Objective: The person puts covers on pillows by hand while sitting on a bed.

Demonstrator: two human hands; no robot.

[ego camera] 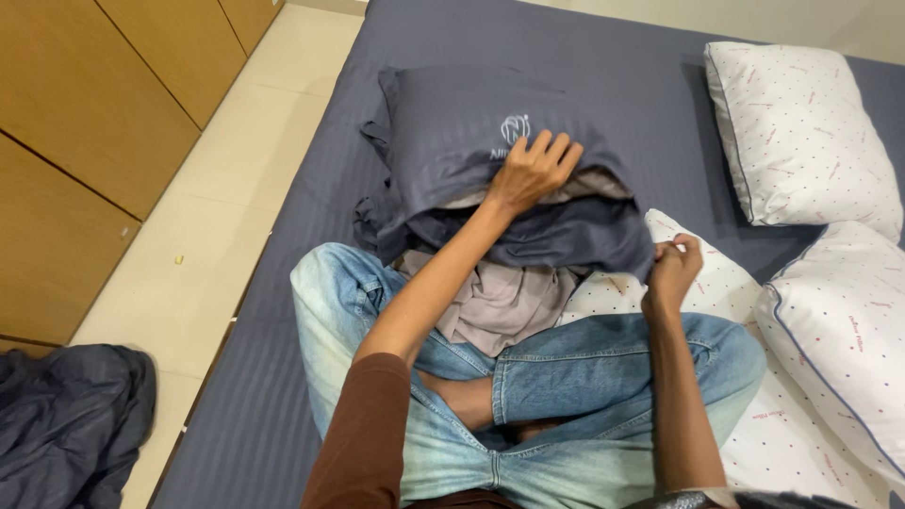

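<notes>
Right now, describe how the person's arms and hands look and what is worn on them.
The left hand and right hand are bare: no gloves, rings or watch show. The left arm has a reddish-brown sleeve covering only its upper part; the forearm below it is uncovered. The right arm shows no sleeve within view.

Bare sheet [603, 42] lies open beyond the grey pillowcase [471, 141]; open strip of bed also along its left edge, beside the floor [236, 207]; right side crowded: upper white pillow [801, 132] and lower white pillow [839, 330] near each other, a third dotted pillow [735, 283] touching the right knee; crossed legs in jeans [584, 368] block the near side; beige cloth [504, 302] fills the lap gap; dark bundle [66, 424] on floor, well apart.
</notes>
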